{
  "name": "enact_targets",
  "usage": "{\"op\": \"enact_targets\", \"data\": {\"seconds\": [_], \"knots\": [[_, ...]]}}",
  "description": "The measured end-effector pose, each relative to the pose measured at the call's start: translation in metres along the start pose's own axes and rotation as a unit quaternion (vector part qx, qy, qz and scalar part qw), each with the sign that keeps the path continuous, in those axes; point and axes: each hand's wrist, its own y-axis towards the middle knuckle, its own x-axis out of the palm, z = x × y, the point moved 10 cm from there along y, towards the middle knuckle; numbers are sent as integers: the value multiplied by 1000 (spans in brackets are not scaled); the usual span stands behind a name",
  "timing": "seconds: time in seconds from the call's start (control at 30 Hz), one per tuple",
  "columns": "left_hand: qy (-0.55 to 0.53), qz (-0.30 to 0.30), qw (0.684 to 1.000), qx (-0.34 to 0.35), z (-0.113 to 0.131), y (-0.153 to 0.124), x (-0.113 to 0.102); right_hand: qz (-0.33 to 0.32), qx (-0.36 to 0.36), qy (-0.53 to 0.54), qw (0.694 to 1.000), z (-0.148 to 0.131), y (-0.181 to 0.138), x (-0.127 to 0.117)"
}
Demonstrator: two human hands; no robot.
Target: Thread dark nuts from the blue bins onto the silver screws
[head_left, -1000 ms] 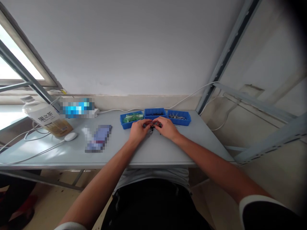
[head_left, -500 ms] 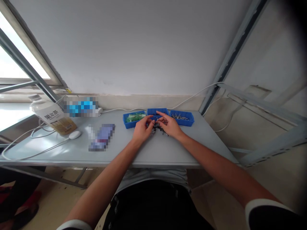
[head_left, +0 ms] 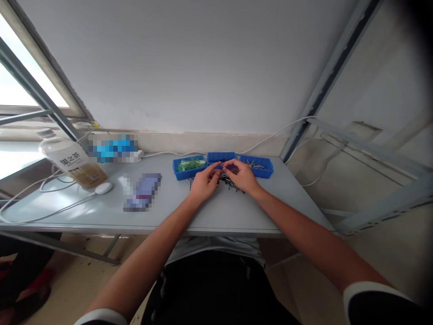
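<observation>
- Blue bins (head_left: 221, 156) are set just beyond the left hand (head_left: 204, 184) and right hand (head_left: 244, 178).
- Dark metal pins (head_left: 232, 183) are heaped beneath.
- Fingers are curled; any grip cannot be told.

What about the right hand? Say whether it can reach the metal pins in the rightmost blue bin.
Probably yes: the right hand is close to the rightmost blue bin, the open top leaves the metal pins exposed, and nothing seems to block the way, though that hand may be occupied.
</observation>
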Motion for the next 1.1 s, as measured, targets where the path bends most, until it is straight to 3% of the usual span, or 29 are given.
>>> {"op": "enact_targets", "data": {"seconds": [0.27, 0.5, 0.83, 1.1], "knots": [[-161, 1, 984, -75, -24, 8, 5, -10, -46, 3, 999, -6, 1, 2], [-231, 2, 968, -97, -21, 5, 7, -33, -40, 1, 999, -6, 1, 4], [-188, 34, 973, -128, -31, 7, -4, -58, -46, -14, 997, -9, 1, 8], [-237, 26, 961, -137, -28, 4, 0, -60, -18, 28, 998, -7, -1, 10]]}}
